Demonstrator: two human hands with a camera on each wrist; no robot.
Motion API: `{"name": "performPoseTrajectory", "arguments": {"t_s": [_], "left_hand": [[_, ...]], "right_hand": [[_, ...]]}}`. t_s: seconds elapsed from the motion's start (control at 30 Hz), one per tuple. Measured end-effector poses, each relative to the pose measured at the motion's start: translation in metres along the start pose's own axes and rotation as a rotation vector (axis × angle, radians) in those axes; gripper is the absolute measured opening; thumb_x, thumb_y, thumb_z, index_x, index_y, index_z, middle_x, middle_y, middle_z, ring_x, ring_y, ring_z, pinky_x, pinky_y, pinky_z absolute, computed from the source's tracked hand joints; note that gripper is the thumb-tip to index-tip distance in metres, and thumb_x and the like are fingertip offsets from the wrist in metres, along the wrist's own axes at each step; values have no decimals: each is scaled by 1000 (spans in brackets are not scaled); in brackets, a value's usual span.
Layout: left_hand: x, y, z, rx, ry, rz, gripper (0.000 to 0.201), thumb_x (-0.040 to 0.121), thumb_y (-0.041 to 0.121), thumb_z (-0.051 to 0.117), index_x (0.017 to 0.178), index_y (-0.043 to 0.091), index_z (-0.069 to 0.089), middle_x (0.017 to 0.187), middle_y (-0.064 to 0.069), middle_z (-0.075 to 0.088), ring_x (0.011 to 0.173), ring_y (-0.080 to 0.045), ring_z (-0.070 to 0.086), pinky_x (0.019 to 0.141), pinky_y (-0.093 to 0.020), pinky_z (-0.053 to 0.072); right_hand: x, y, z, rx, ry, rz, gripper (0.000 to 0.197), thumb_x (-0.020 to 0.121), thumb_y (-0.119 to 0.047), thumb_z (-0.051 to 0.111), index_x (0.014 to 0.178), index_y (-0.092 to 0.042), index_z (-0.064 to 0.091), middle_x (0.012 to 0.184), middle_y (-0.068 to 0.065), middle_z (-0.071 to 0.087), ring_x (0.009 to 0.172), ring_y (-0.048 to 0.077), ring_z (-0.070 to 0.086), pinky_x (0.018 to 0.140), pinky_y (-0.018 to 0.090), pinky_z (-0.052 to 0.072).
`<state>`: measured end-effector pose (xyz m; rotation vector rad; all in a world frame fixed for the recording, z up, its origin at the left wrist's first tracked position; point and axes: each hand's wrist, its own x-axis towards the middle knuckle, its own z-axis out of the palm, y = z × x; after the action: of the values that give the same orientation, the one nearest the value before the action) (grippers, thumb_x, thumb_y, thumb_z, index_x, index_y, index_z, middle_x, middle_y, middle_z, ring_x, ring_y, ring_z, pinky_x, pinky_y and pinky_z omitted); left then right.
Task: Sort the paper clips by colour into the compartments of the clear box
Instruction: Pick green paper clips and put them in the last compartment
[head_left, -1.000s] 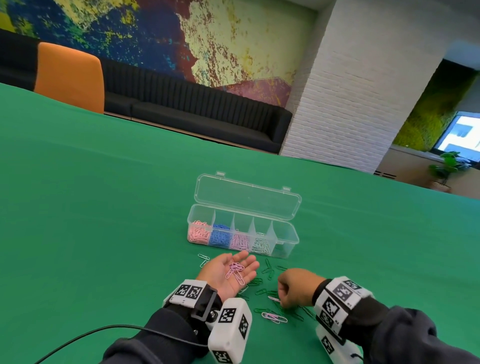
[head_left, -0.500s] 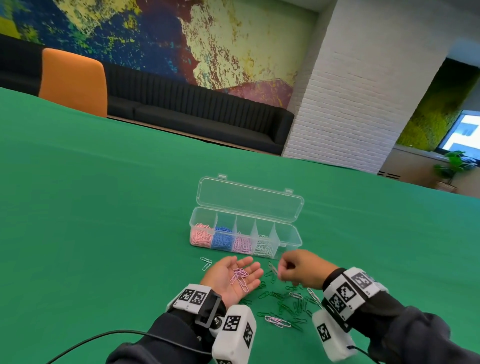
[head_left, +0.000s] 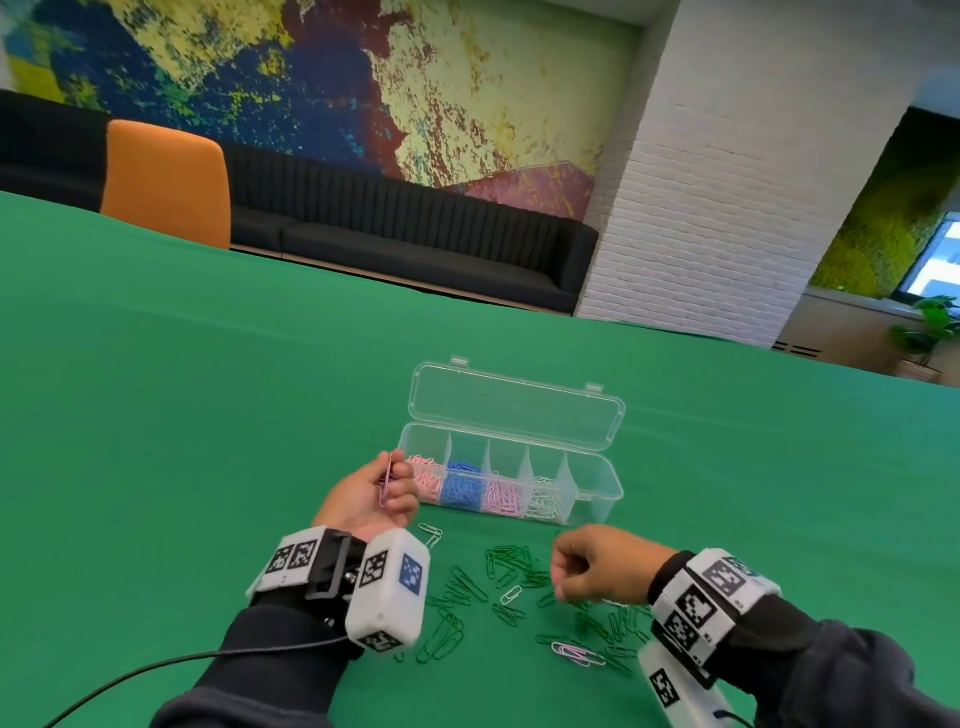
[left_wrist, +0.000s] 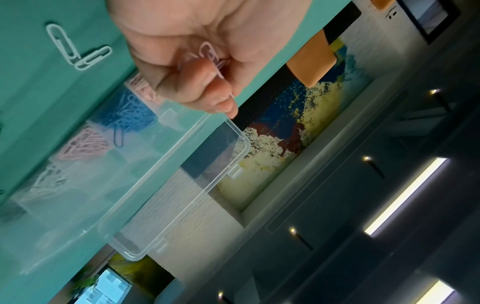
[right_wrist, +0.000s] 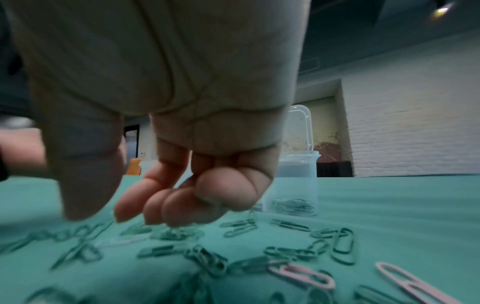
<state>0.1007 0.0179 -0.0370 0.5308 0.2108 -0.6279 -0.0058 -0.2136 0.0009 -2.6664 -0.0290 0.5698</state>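
The clear box (head_left: 597, 492) stands open in the head view, lid (head_left: 519, 413) tipped back. Its compartments hold, from the left, pink, blue, lilac-pink and white clips; the rightmost looks empty. My left hand (head_left: 374, 493) is raised by the box's left end, fingers curled round a few lilac-pink clips (head_left: 387, 480). The left wrist view shows these clips (left_wrist: 211, 54) pinched against the palm. My right hand (head_left: 584, 566) hovers over the green clips (head_left: 511, 564), fingers loosely curled and pointing down. Nothing shows between its fingers (right_wrist: 179, 202) in the right wrist view.
Loose clips lie on the green tablecloth (head_left: 208, 441) before the box: a white pair (head_left: 431, 535) by my left wrist, one white clip (head_left: 511, 595) among the green, two pink ones (head_left: 576, 653) near my right wrist. An orange chair (head_left: 166, 182) stands beyond the table.
My left hand was flat with the clips on its palm; its fingers have curled round them and it has risen toward the box's left end. My right hand moved back down over the green clips.
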Motion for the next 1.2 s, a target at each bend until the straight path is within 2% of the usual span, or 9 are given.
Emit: {"name": "performPoseTrajectory", "arguments": {"t_s": [0.1, 0.2, 0.37, 0.5, 0.63, 0.73, 0.87, 0.97, 1.2], "left_hand": [[6, -7, -2, 5, 34, -12, 31, 101, 24, 34, 82, 9, 53, 49, 0, 50, 32, -7, 41, 30, -13, 32], [9, -27, 4, 65, 21, -58, 28, 101, 23, 36, 84, 9, 54, 49, -1, 50, 33, -8, 43, 31, -13, 34], [5, -63, 12, 76, -36, -143, 24, 98, 17, 41, 85, 3, 56, 59, -8, 57, 41, -16, 57, 38, -18, 48], [5, -85, 15, 90, -32, -188, 30, 99, 18, 37, 89, -1, 57, 76, -17, 60, 64, -27, 62, 55, -30, 55], [3, -93, 20, 114, 9, -219, 36, 100, 23, 32, 91, -2, 56, 86, -21, 59, 83, -32, 57, 78, -41, 43], [2, -94, 20, 120, -1, -251, 39, 101, 27, 30, 95, -2, 56, 87, -21, 60, 84, -32, 57, 79, -43, 43], [6, -93, 19, 77, -3, -227, 41, 101, 27, 30, 90, -2, 57, 80, -21, 65, 72, -32, 66, 77, -41, 47], [9, -93, 17, 66, -6, -214, 43, 100, 28, 29, 88, -1, 58, 75, -20, 67, 62, -31, 69, 73, -38, 49], [9, -96, 16, 118, 15, -195, 42, 100, 29, 30, 89, 0, 59, 77, -21, 66, 64, -31, 69, 77, -40, 45]], "right_hand": [[-6, -1, 9, -158, -111, 17, 22, 85, -16, 64, 73, -27, 49, 72, -15, 54, 65, -4, 49, 61, 10, 39], [-9, -2, 21, -305, -144, 46, 25, 82, -19, 67, 70, -27, 47, 70, -13, 49, 69, 8, 49, 60, 15, 39], [-6, -1, 25, -399, -71, 12, 27, 87, -12, 55, 68, -24, 43, 71, -10, 46, 78, 13, 49, 75, 20, 46], [3, 4, 11, -279, 64, -21, 24, 89, -15, 54, 69, -26, 45, 75, -10, 50, 76, 10, 50, 79, 21, 49], [7, -1, -11, 36, 284, -94, 13, 90, -23, 59, 79, -17, 55, 71, -10, 54, 60, 2, 48, 58, 9, 41], [6, -8, -21, 263, 375, -106, 11, 91, -21, 58, 86, -11, 58, 68, -7, 54, 54, 3, 47, 47, 8, 37], [1, -6, -10, -27, 121, -68, 18, 86, -17, 63, 74, -26, 53, 70, -12, 55, 63, 2, 49, 60, 11, 41], [-3, 0, 15, -286, -59, -30, 27, 84, -17, 64, 68, -31, 46, 66, -15, 49, 61, -3, 44, 57, 11, 34], [-4, 0, 25, -358, -12, -75, 24, 87, -13, 53, 68, -26, 46, 67, -12, 46, 74, 12, 48, 60, 14, 39]]}}
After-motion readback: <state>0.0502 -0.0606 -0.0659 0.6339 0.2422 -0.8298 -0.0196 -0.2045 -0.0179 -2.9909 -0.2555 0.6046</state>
